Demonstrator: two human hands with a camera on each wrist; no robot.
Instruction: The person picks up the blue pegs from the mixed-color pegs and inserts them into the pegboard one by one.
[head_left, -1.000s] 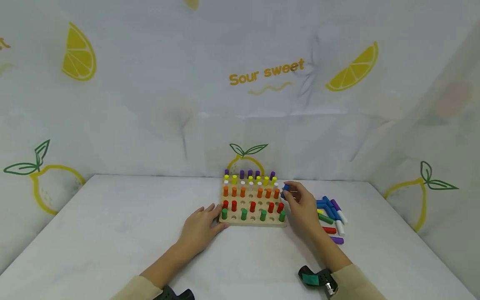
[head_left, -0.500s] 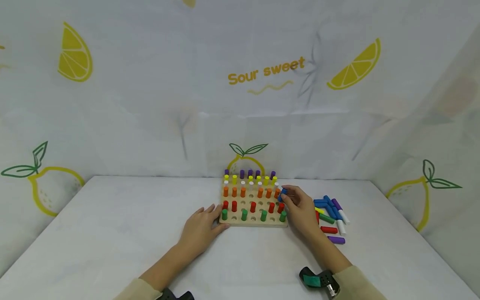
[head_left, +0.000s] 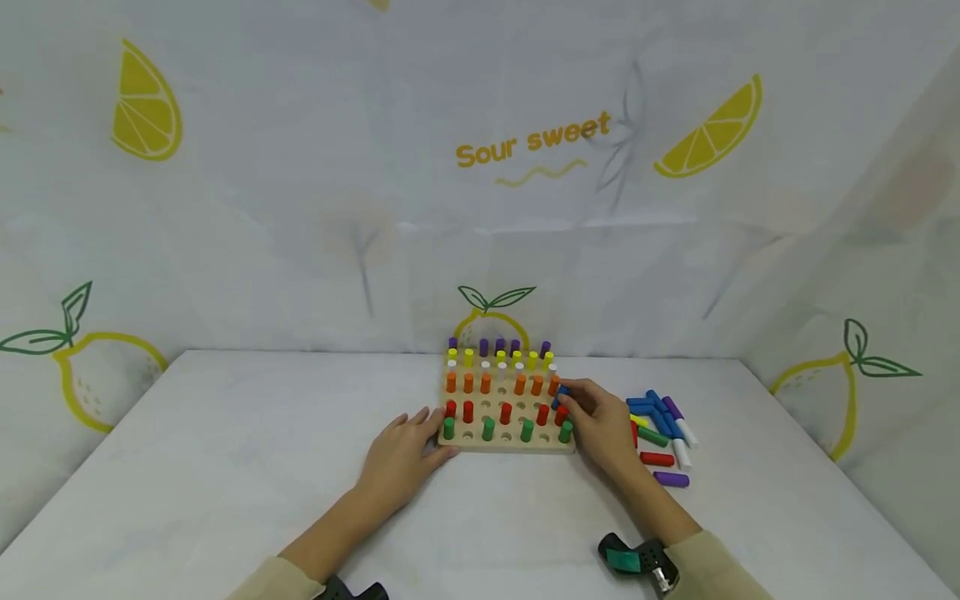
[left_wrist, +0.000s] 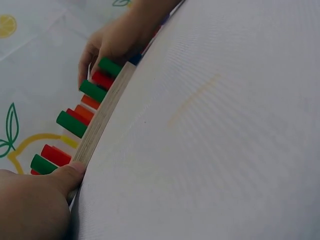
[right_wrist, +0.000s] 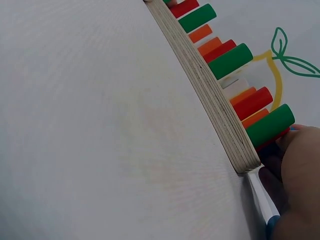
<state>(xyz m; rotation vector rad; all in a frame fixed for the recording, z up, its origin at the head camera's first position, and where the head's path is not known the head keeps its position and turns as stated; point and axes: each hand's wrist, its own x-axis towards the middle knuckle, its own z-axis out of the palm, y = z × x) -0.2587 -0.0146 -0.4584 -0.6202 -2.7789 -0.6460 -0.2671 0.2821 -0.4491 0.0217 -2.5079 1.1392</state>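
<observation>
The wooden pegboard (head_left: pixel 495 447) holds upright pegs in rows of green, red, orange, white, yellow and purple. My left hand (head_left: pixel 401 457) rests at its front left corner, fingers along the left side. In the left wrist view the thumb (left_wrist: pixel 70 175) presses the board's front edge. At the board's right side my right hand (head_left: pixel 600 425) pinches a blue peg (head_left: pixel 559 397) between thumb and fingers. This peg leans over the row between the orange and red ones, close to the red peg (head_left: pixel 562 415). In the right wrist view a green peg (right_wrist: pixel 270 126) stands in front of the fingers.
Loose pegs lie on the white table right of the board: several blue ones (head_left: pixel 660 417), a green peg (head_left: pixel 652 437), a red peg (head_left: pixel 657 459), a purple peg (head_left: pixel 671 479) and white ones (head_left: pixel 681 454). A lemon-print cloth (head_left: pixel 300 208) hangs behind the table.
My right hand has moved left and lower with the blue peg, bringing it from beside the board to over its right edge. The left hand has stayed at the corner.
</observation>
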